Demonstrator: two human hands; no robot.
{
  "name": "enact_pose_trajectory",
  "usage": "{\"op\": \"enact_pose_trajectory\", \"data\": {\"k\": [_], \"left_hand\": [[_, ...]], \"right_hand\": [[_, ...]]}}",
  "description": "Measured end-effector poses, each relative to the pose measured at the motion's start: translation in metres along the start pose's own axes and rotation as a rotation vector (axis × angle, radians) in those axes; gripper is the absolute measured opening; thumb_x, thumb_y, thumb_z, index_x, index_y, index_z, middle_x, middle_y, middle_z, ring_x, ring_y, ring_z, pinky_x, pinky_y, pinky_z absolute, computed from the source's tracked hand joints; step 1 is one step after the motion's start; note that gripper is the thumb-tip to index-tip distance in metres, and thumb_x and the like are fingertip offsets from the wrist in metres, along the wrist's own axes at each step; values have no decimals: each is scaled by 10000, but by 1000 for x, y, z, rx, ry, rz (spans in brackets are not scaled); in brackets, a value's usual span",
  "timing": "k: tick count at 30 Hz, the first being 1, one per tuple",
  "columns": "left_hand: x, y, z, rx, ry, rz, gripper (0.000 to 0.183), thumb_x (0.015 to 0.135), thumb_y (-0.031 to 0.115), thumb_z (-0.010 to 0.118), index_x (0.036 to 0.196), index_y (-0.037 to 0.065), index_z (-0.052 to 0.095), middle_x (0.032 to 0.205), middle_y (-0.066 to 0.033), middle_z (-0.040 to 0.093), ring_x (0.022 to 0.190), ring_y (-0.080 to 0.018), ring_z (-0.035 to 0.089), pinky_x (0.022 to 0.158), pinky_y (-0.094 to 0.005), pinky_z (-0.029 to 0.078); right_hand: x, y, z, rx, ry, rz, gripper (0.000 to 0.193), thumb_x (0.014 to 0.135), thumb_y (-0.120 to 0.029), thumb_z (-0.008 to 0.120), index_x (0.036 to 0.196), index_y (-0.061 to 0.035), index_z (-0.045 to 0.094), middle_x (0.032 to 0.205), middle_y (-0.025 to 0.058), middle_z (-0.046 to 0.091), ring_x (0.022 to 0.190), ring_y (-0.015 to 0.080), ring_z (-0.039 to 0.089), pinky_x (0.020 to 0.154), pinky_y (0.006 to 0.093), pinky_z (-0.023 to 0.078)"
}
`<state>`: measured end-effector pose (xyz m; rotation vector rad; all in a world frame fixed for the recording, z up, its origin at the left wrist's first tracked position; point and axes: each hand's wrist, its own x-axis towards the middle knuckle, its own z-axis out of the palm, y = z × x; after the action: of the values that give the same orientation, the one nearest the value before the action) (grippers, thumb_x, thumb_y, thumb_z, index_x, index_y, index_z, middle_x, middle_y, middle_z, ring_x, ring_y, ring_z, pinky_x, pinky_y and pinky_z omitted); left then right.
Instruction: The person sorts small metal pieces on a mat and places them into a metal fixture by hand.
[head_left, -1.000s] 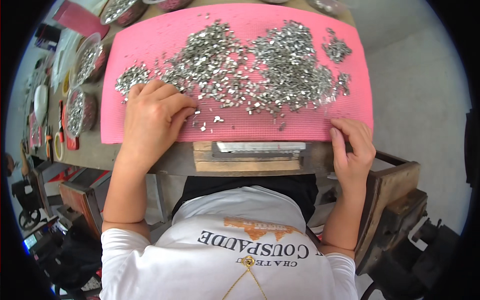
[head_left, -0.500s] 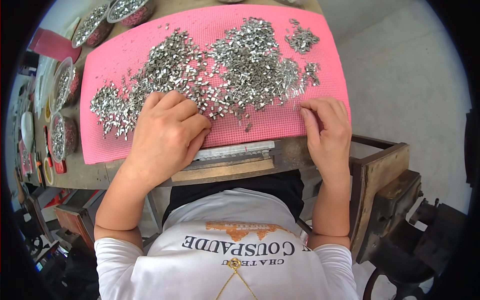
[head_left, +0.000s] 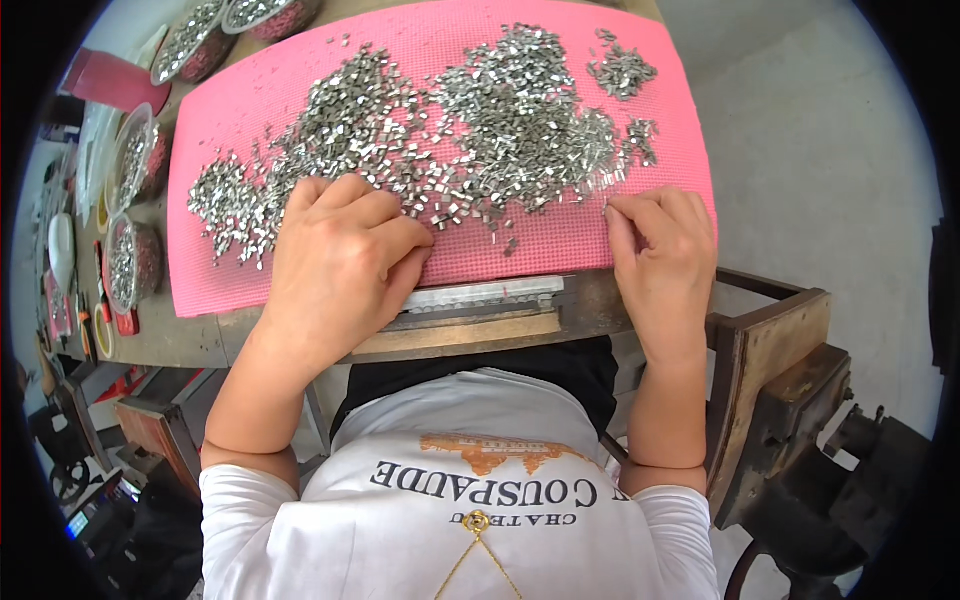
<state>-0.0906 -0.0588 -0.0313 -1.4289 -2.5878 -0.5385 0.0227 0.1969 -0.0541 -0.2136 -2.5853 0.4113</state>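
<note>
Small silvery metal pieces lie in two large heaps, a left heap [head_left: 345, 125] and a right heap [head_left: 515, 110], on a pink textured mat [head_left: 565, 240]. My left hand [head_left: 345, 265] rests at the near edge of the left heap, its fingers curled and the thumb drawn against the index finger. Whatever is between those fingertips is hidden. At the mat's near right, my right hand [head_left: 668, 250] is closed in a pinch, thumb and index tips close together. Any piece in that pinch is too small to make out. A narrow metal bar [head_left: 490, 293] lies along the table's front edge, between my hands.
A small pile of pieces [head_left: 622, 72] sits at the mat's far right. Several clear bowls of metal pieces, such as one bowl [head_left: 130, 262], line the left, with a pink container [head_left: 118, 82] and hand tools behind. A wooden block [head_left: 765, 390] and dark machinery stand at the right.
The whole view has shifted slightly, so the mat and heaps appear a little up and to the right. Both hands keep nearly the same pose and place on the mat.
</note>
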Motion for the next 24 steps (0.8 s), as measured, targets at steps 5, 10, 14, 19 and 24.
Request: {"op": "enact_pose_trajectory", "data": {"k": [5,10,14,19,24], "left_hand": [[-4,3,0,-116,50,-21,79,825,118,766,861,113,697,821,-27,626,831,-253,594,778,-398,412],[-13,25,4,-415,61,-62,89,852,45,720,935,65,695,938,-72,710,890,-282,650,814,-385,439],[-18,32,14,-464,62,-64,119,837,36,737,947,68,707,952,-63,714,855,-260,657,804,-374,437],[-20,37,21,-419,79,-51,140,799,23,749,924,78,717,945,-49,716,837,-237,656,783,-361,433],[-21,39,27,-383,142,-37,155,774,39,763,901,106,705,910,-18,685,803,-223,641,765,-369,427]], "right_hand": [[4,4,2,60,-57,50,95,810,15,733,852,-47,674,843,82,621,845,295,612,773,433,473],[-13,-14,-1,415,-68,-1,154,843,35,684,954,-28,598,947,111,644,883,320,621,817,412,477],[-35,-35,-2,603,-160,-64,156,861,34,656,990,-37,604,1025,111,659,929,309,619,866,413,453],[-45,-37,9,537,-135,-137,177,853,7,670,1007,-49,605,1058,101,660,940,305,614,863,422,448],[-44,-36,11,513,-137,-157,200,831,3,695,1003,-50,607,1052,99,654,930,312,611,849,432,458]]}}
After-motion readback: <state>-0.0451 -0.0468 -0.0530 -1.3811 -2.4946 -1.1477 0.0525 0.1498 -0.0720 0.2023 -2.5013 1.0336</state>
